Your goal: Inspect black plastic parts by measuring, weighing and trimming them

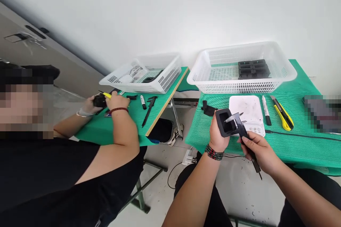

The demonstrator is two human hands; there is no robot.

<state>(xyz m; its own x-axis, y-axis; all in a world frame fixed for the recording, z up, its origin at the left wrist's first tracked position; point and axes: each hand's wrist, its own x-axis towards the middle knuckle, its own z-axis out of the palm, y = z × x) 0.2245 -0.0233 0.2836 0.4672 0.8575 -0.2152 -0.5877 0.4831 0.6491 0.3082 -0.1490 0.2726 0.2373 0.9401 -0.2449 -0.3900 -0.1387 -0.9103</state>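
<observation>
My left hand [217, 135], with a bead bracelet at the wrist, grips a black rectangular plastic frame part [224, 122] and holds it up over the near edge of the green table [293, 142]. My right hand [259, 150] is closed on a black caliper [243, 133]; its jaws reach into the opening of the part. Just behind my hands lies a small white scale [246, 111].
A white basket [241, 67] holds black parts [253, 68]. A marker [266, 110], a yellow utility knife [282, 113], a cable [301, 134] and a loose black piece [207, 108] lie on the mat. At left a co-worker's hands [106, 103] hold a black part at a second table with another basket [147, 72].
</observation>
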